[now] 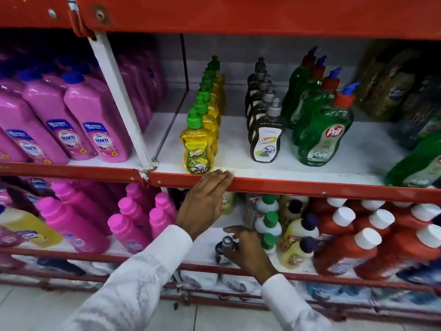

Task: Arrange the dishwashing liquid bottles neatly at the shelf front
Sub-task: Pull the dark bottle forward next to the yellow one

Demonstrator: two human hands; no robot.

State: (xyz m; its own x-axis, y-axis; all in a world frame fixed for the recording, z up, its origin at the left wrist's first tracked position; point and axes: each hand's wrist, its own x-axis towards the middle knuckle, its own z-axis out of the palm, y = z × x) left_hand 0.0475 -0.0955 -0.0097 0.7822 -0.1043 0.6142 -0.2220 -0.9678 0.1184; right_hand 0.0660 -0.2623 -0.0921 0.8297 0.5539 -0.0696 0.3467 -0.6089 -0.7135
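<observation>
Left hand (205,199) rests flat, fingers together, on the red shelf lip (310,186) beside the front yellow dishwashing bottle (197,149). Right hand (248,252) pinches a grey-capped dark bottle (225,247) below; lift it upright.

upright yellow bottles (197,149), dark bottles (266,139) and green bottles (321,137) in three front-to-back rows, seemingly straight.

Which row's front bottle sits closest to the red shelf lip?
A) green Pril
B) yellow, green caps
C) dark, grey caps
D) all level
B: the front yellow bottle stands right at the red shelf lip, just above the left hand, while the front dark bottle and front Pril bottle stand further back.
</observation>
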